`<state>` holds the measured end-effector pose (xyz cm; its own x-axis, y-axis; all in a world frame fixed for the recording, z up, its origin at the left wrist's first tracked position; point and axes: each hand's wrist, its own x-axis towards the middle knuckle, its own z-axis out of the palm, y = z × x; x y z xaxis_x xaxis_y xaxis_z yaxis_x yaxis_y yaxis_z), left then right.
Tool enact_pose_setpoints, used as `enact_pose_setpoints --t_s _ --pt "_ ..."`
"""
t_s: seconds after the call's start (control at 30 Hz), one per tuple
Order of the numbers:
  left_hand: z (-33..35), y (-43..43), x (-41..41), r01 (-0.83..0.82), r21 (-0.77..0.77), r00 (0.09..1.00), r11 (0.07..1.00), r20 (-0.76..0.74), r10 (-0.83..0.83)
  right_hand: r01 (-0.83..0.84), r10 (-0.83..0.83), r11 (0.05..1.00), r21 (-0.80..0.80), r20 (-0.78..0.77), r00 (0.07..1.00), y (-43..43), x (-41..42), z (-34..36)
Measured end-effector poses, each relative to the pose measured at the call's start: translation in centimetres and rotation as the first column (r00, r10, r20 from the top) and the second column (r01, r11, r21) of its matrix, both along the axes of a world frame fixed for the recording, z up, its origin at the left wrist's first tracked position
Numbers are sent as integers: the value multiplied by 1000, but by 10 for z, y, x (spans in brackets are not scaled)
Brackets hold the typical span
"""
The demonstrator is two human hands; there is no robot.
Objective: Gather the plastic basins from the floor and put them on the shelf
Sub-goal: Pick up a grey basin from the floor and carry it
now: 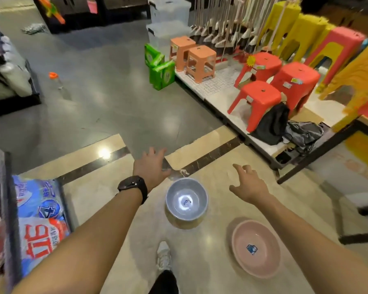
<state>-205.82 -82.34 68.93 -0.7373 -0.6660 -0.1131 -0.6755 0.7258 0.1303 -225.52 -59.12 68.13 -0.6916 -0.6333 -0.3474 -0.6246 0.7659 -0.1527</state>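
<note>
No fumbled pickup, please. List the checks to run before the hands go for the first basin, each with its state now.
1. Left hand free: ok, fingers spread, holding nothing.
2. Right hand free: ok, open, holding nothing.
3. Grey basin within reach: ok, upright on the floor between both hands.
4. Pink basin located: ok, upright on the floor, right of the Grey basin and apart from it.
5. Pink basin single or stacked: cannot tell.
6. Drop-off place known: cannot tell.
</note>
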Motion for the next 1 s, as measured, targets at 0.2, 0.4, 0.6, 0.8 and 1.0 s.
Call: enact_pose_setpoints --t_s 0.2,0.4,0.6,0.8,1.0 --pt "-91 -80 -65 104 10 992 995 73 -104 27 -26 999 -23 33 999 -78 -47 -73" --pt "-265 -120 -85 106 93 983 990 143 -118 90 -73 988 -126 127 989 -138 -95 -249" --pt "-493 -95 -74 -130 337 986 933 142 87 189 -154 975 -114 264 952 -133 -92 -486" --pt "-659 -87 -80 -286 424 958 860 100 269 313 -278 947 -74 301 912 -118 -102 -646" --pt "-744 -92 -75 -357 482 931 800 119 344 416 -354 899 -135 331 875 -112 -109 -728"
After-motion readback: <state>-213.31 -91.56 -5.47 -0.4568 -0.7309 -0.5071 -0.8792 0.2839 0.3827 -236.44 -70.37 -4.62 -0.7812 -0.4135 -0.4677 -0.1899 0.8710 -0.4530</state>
